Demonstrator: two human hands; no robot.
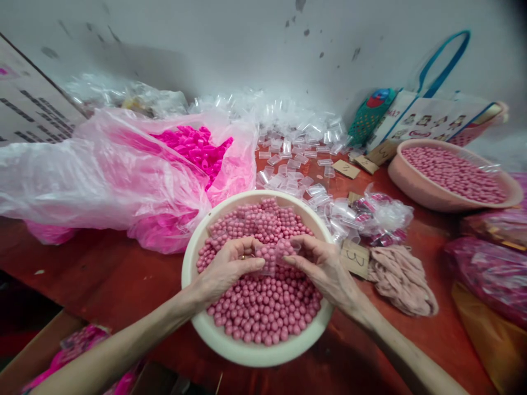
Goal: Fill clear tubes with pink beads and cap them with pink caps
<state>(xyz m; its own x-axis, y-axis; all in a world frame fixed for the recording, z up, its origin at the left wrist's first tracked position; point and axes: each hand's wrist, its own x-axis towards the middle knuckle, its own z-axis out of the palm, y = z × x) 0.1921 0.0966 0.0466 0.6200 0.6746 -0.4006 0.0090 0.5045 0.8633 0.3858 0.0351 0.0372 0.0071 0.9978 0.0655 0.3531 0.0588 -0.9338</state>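
- Red tabletop (144, 285) fills the lower scene, set against a pale, stained wall (230, 44).
- On it, in front of the person, stands a cream bowl (263, 357) holding loose pink beads (263, 307).
- Left hand (233, 266): thumb and fingertips are nearly closed, pinching the left edge of a clear plastic piece (268, 264) with pink beads inside; most of the piece sticks out to the right, past the fingertips.
- Right hand (323, 266): thumb and forefinger are pinched nearly together on what looks like a second clear piece (285, 248), also with beads in it, which projects left from the fingertips.
- Both pieces are above the middle of the bowl, between the hands and close side by side; whether they touch is hard to tell.
- Just beyond the fingers, more bead-filled clear pieces (262, 222) lie on the loose beads.
- Behind the bowl, unfilled clear pieces (288, 164) are scattered; left of them, a translucent bag (102, 164) holds bright pink parts (200, 148).
- Near the right hand are a marked cardboard card (354, 259) and a crumpled cloth (405, 280); farther right stands a peach basin (432, 195) of beads.
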